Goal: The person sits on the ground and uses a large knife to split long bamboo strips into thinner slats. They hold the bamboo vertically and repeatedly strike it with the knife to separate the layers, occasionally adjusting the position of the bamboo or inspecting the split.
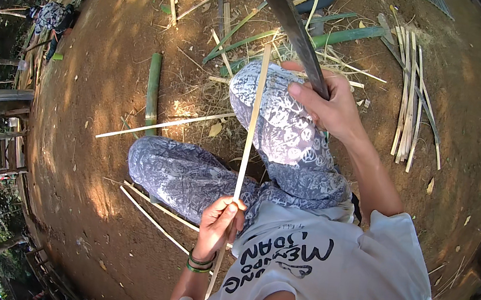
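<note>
My left hand is closed around a long, thin, pale bamboo strip, low in front of my shirt. The strip runs up past my raised knee, and its lower end passes below my left wrist. In my right hand, beside that knee, is a machete with a long dark blade. Its handle is hidden in my fingers, and the blade slants up and left out of view at the top. Blade and strip look apart where both show.
A green bamboo pole lies on the dirt at left. Several pale strips are laid together at right. Split green bamboo and shavings lie beyond my knee. Another strip lies by my left side. A person is far left.
</note>
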Motion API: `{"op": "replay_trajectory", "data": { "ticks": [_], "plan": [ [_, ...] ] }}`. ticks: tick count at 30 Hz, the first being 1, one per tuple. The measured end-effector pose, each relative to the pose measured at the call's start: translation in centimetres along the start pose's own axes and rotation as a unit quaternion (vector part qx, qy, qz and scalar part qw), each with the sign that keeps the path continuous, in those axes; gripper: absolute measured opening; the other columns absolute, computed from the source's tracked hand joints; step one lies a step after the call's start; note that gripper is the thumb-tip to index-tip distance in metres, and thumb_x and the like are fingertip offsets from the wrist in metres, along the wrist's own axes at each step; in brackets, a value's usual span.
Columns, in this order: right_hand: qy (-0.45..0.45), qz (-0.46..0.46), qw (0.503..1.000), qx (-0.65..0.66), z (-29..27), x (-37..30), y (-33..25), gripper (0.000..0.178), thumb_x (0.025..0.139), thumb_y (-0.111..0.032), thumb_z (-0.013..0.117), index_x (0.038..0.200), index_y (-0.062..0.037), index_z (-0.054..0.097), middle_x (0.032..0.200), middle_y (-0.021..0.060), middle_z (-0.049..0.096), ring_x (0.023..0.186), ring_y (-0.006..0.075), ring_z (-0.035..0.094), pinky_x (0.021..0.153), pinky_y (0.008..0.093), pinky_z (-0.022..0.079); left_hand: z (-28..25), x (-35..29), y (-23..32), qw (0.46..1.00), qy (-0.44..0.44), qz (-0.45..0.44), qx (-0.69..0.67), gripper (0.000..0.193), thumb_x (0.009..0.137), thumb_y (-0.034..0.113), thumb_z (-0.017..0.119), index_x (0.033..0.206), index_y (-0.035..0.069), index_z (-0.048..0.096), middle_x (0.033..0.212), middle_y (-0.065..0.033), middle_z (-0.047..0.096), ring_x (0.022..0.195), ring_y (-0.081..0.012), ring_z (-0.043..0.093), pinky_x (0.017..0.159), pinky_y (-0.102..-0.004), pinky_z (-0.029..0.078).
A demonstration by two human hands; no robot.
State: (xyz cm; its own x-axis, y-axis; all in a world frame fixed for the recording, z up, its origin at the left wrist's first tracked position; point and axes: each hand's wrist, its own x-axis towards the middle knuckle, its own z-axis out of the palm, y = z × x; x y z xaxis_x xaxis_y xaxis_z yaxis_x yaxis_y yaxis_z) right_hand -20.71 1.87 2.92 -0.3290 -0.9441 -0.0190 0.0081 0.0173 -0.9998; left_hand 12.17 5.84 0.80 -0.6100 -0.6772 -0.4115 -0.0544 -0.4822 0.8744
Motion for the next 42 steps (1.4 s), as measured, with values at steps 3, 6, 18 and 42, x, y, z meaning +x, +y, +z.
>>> {"op": "replay_trajectory", "data": {
  "ticks": [3, 6, 18, 42],
  "plan": [
    [-0.023, 0.005, 0.999, 0.036, -0.2, 1.1, -2.8, 0.042, 0.09, -0.031, 0.075, 0.121, -0.003, 0.069, 0.055, -0.0088, 0.043, 0.05, 0.0024, 0.039, 0.047, 0.0242, 0.025, -0.9, 1.2, 0.3, 0.99, -0.084, -0.029, -0.11, 0.027, 0.108, 0.023, 0.046, 0.106, -0.001, 0.059, 0.058, -0.0001, 0.048, 0.04, -0.0055, 0.036, 0.038, -0.0217, 0.03],
    [-0.014, 0.056, 0.995, 0.081, -0.6, 2.1, -4.7, 0.035, 0.091, -0.027, 0.075, 0.116, -0.0025, 0.07, 0.054, -0.0055, 0.047, 0.046, 0.0031, 0.042, 0.043, 0.0239, 0.032, -0.8, 1.6, 0.9, 0.972, -0.137, -0.043, -0.186, 0.031, 0.107, 0.025, 0.046, 0.104, -0.002, 0.059, 0.055, 0.0037, 0.038, 0.041, -0.0066, 0.033, 0.04, -0.0224, 0.029],
    [0.048, -0.037, 0.974, 0.218, -0.6, 4.5, -4.7, 0.021, 0.09, -0.013, 0.075, 0.105, -0.0044, 0.062, 0.058, -0.0052, 0.044, 0.047, 0.0044, 0.041, 0.044, 0.0237, 0.033, 0.2, 2.8, 1.3, 0.951, -0.142, -0.005, -0.275, 0.038, 0.106, 0.033, 0.048, 0.106, -0.004, 0.056, 0.054, 0.0067, 0.034, 0.041, -0.0048, 0.03, 0.039, -0.022, 0.024],
    [-0.05, -0.119, 0.877, -0.462, 2.0, -1.3, 3.4, 0.083, 0.086, -0.057, 0.067, 0.15, -0.0113, 0.041, 0.079, 0.0222, 0.067, 0.064, 0.0395, 0.066, 0.058, 0.048, 0.052, 5.8, 14.5, 3.4, 0.926, 0.202, 0.178, 0.264, 0.03, 0.099, 0.016, 0.058, 0.077, -0.004, 0.062, 0.054, -0.0034, 0.054, 0.049, -0.007, 0.047, 0.047, -0.0293, 0.036]
  ]
}}
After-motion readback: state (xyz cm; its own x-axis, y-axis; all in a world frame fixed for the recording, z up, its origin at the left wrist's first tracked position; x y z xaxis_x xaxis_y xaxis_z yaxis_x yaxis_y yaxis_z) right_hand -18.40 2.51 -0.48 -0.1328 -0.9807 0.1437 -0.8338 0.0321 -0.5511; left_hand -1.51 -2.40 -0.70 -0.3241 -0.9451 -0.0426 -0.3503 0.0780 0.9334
